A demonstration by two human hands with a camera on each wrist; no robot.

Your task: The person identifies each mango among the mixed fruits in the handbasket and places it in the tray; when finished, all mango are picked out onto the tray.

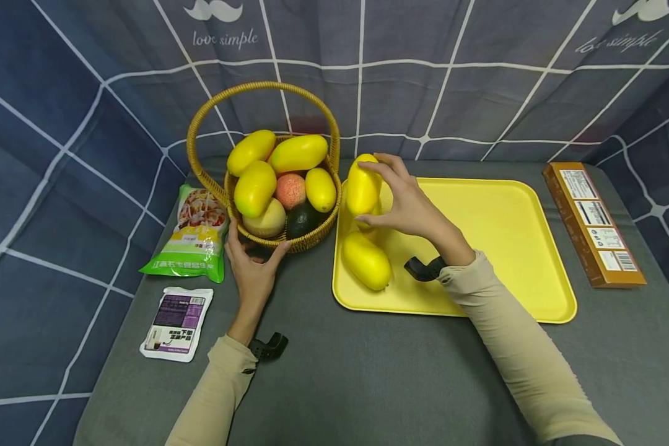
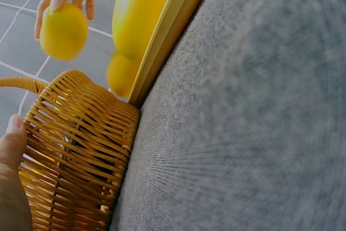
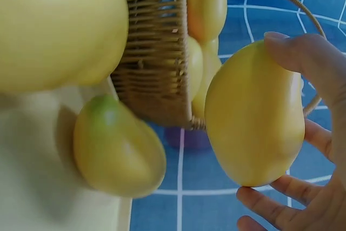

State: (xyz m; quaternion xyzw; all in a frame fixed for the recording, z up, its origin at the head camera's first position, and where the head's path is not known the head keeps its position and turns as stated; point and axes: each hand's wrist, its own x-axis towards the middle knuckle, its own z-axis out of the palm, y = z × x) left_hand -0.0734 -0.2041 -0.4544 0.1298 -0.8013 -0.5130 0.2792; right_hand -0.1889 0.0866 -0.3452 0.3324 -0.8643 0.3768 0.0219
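My right hand (image 1: 409,204) pinches a yellow mango (image 1: 363,186) between thumb and fingers, raised over the left end of the yellow tray (image 1: 479,248). Another mango (image 1: 367,260) lies on the tray below it, and a further one (image 3: 116,147) shows in the right wrist view, mostly hidden from above. My left hand (image 1: 251,269) holds the near side of the wicker basket (image 1: 306,241), its thumb on the weave (image 2: 81,150) in the left wrist view. Inside the basket are several mangoes (image 1: 299,153), a reddish round fruit (image 1: 291,190), a pale round fruit (image 1: 267,220) and an avocado (image 1: 303,221).
Left of the basket lies a green and yellow food bag (image 1: 192,241), with a white and purple packet (image 1: 177,323) nearer me. A brown box (image 1: 593,226) lies right of the tray. The basket's tall handle (image 1: 262,87) arches up at the back, before a grid-patterned curtain (image 1: 401,93).
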